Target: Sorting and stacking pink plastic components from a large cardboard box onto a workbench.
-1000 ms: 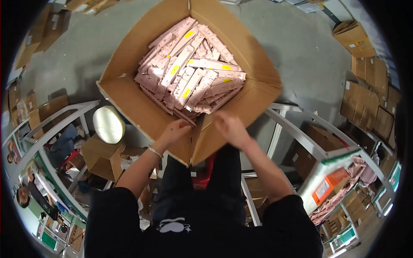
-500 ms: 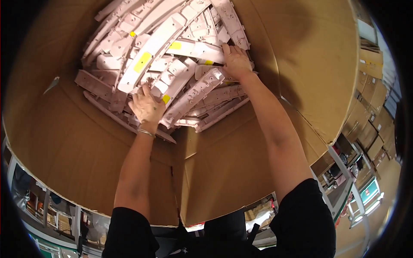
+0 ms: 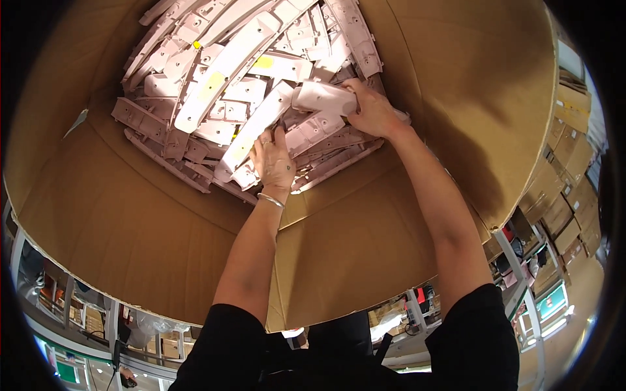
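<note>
A heap of pale pinkish-white moulded plastic strips (image 3: 225, 78) lies in a deep cardboard box (image 3: 163, 254). My right hand (image 3: 377, 112) is closed on the right end of a short-looking plastic strip (image 3: 323, 98), tilted over other pieces. My left hand (image 3: 275, 164) is at the near side of the heap, its fingers slightly apart and touching the edge of a long, brightly lit strip (image 3: 255, 129). Nothing shows between its thumb and fingers, though the fingertips are partly hidden. Ribs and small holes show on several strips; some carry a yellow sticker (image 3: 263, 62).
The box's tall right wall (image 3: 482, 104) rises beside my right arm, and its near wall passes under both forearms. Outside stand stacked cartons (image 3: 564, 195) at right and metal-framed racks (image 3: 114, 326) at lower left.
My left hand has moved right along the near strips. My right hand has moved slightly right and down and now grips a strip, which has turned. The strips near my left hand have shifted.
</note>
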Available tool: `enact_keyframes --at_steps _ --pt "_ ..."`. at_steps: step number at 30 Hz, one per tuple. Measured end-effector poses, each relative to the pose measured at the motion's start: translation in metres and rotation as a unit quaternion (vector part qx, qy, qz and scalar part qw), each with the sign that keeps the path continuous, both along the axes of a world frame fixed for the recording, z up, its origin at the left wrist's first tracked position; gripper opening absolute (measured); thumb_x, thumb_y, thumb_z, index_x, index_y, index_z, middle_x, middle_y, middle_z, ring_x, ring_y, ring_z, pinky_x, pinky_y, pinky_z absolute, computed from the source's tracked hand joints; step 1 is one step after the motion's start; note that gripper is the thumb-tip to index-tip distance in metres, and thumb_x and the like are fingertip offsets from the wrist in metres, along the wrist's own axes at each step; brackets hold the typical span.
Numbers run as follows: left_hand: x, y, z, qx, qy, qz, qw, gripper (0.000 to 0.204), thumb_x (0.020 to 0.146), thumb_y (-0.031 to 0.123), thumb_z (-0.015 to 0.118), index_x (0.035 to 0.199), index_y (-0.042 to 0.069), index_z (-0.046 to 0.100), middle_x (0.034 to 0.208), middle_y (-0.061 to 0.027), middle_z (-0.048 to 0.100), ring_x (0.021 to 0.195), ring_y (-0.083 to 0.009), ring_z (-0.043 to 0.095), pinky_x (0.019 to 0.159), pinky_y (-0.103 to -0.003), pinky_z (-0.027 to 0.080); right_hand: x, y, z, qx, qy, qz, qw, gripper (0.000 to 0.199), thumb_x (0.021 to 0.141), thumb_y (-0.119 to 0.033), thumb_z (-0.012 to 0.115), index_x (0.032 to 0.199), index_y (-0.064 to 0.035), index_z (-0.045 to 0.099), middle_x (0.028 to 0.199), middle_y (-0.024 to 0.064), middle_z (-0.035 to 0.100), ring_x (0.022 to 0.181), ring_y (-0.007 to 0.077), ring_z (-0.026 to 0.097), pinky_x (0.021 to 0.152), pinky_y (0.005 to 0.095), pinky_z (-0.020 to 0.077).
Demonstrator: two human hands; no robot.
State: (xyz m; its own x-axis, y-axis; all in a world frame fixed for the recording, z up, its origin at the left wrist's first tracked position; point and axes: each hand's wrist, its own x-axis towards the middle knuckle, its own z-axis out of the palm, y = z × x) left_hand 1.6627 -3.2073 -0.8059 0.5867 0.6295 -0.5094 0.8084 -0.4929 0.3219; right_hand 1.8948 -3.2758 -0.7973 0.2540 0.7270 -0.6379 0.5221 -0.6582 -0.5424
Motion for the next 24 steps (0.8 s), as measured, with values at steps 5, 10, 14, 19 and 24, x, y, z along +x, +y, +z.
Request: enact_keyframes --at_steps 5,10,14,19,24 --pt "-0.054 0.005 -0.005 -0.117 -0.061 0.083 0.988 0.062 0.051 0.014 0.073 0.107 0.009 0.047 0.1 -0.0129 0.049 0.095 -0.0288 0.049 0.085 -0.041 0.036 -0.011 -0.012 -0.01 0.042 -0.041 -0.012 0.998 0.079 0.061 -0.02 0.075 0.127 -0.0106 0.033 0.121 0.0168 0.044 0.104 0.0369 0.05 0.089 0.042 0.0401" --pt "-0.043 0.05 0.018 0.007 -0.041 0.047 0.998 0.06 0.056 0.02 0.073 0.105 0.003 0.043 0.09 -0.0166 0.056 0.087 -0.034 0.053 0.083 -0.044 0.041 -0.023 -0.026 -0.029 0.058 -0.197 0.099 0.974 0.085 0.055 -0.023 0.08 0.126 -0.0104 0.035 0.119 0.0146 0.045 0.108 0.0341 0.046 0.092 0.0409 0.0382" --pt "-0.018 0.06 -0.01 0.005 0.071 0.02 0.997 0.073 0.056 0.017 0.076 0.117 0.005 0.037 0.079 -0.0103 0.06 0.088 -0.0315 0.054 0.08 -0.044 0.043 -0.027 -0.025 -0.044 0.025 -0.159 0.044 0.986 0.079 0.057 -0.02 0.079 0.123 -0.0111 0.038 0.112 0.0144 0.049 0.106 0.033 0.048 0.092 0.0399 0.0385" --pt "-0.016 0.06 -0.014 -0.02 0.048 0.055 0.997 0.087 0.054 0.022 0.079 0.126 0.013 0.032 0.086 -0.0072 0.06 0.088 -0.0292 0.054 0.078 -0.042 0.043 -0.023 -0.024 -0.021 0.047 -0.07 0.087 0.993 0.062 0.06 -0.014 0.075 0.114 -0.0096 0.044 0.104 0.012 0.052 0.102 0.0316 0.049 0.089 0.0376 0.0406" --pt "-0.023 0.066 -0.013 0.002 0.037 0.037 0.999 0.085 0.054 0.02 0.078 0.126 0.013 0.033 0.096 -0.013 0.059 0.089 -0.0323 0.056 0.077 -0.043 0.044 -0.042 -0.037 -0.003 0.097 -0.044 0.194 0.975 0.047 0.064 -0.007 0.067 0.106 -0.0082 0.046 0.101 0.0108 0.051 0.101 0.0316 0.049 0.088 0.0387 0.0417"
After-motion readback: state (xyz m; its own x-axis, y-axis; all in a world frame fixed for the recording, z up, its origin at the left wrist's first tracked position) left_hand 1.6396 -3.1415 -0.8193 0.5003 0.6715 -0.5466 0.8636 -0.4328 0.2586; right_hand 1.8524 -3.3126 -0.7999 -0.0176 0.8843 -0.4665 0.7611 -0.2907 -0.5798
